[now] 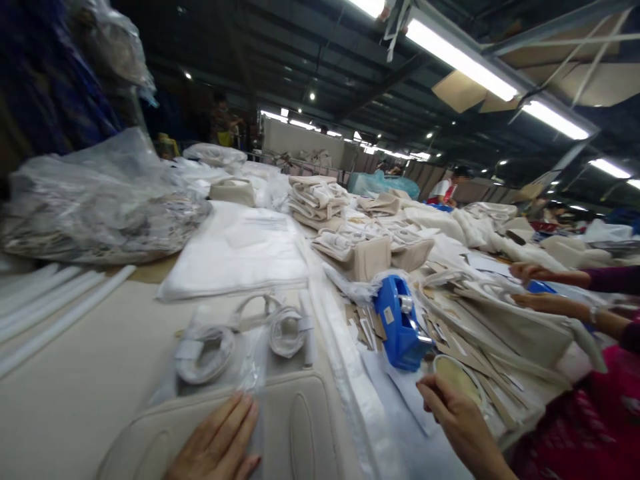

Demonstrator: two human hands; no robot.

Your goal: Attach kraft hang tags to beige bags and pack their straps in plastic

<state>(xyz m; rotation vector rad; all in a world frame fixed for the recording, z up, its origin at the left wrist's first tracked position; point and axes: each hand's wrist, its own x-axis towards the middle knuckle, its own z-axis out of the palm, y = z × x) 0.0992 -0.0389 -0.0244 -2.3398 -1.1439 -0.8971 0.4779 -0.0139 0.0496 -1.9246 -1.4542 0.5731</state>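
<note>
Left hand (220, 433) flat, fingers straight, steadying the bag (277, 427) on the table (95, 353), I'd judge; right hand (453, 410) curled near the tape dispenser (400, 327), its hold unclear; next calls for a still bag.

Smooth and matt, like leather or coated cloth, on the bag (307, 413); clear, glossy plastic over its middle as film (259, 373). Wrinkled, shiny plastic around the handles (205, 357). Hard, smooth, glossy blue plastic on the dispenser (395, 337), with bright metal at the cutter (424, 339). Crumpled, gleaming, see-through plastic on the sack (105, 193). Smooth white, plastic-looking on the rods (95, 300). Dull brown card in the strips (470, 350); flat, matt white paper (407, 393).
</note>
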